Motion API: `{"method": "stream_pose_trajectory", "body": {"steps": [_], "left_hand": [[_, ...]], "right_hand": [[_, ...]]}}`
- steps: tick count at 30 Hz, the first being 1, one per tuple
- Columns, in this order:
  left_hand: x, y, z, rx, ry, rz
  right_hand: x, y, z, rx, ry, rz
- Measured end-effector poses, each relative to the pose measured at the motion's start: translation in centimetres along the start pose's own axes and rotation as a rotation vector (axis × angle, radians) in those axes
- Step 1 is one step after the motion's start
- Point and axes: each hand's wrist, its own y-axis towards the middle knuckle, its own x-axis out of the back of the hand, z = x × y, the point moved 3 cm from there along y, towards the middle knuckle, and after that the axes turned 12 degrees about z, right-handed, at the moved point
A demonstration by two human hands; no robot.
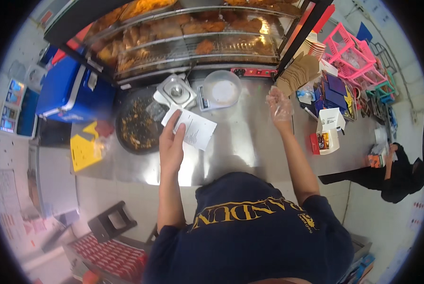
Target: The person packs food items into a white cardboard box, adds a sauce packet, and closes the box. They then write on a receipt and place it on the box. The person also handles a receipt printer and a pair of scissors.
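Note:
My bare left hand (173, 138) holds a printed paper slip (197, 130) over the steel counter, beside a round dark pan (135, 122) with crumbs in it. In a clear plastic glove, my right hand (280, 104) is raised near a stack of brown cardboard pieces (298, 74); its fingers look partly curled and I cannot tell whether they hold anything. Between the hands, a clear round tub (221, 88) sits on a white kitchen scale (204, 101). Steel lids (176, 91) lie left of the scale. An open small box (328, 136) with sachets stands to the right.
A heated glass cabinet (197, 39) with fried food spans the back. A blue cooler box (75, 90) and yellow board (85, 149) are at the left. Pink plastic baskets (352, 53) stand at the right, where another person (398, 174) handles a box. A stool (112, 222) is below the counter.

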Motion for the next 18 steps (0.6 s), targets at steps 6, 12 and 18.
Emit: {"method": "stream_pose_trajectory", "body": {"steps": [6,12,18], "left_hand": [[0.4,5.9,-0.5,0.001,-0.011,0.067],[0.0,9.2,1.9,-0.018,-0.022,0.025],[-0.6,10.6,5.8,0.101,-0.194,0.111]], "right_hand": [[2.7,14.4,-0.3,0.088,-0.500,-0.299],[0.5,20.4,-2.8,-0.362,-0.468,-0.266],[-4.3,19.8,1.0,0.178,-0.284,-0.025]]}}
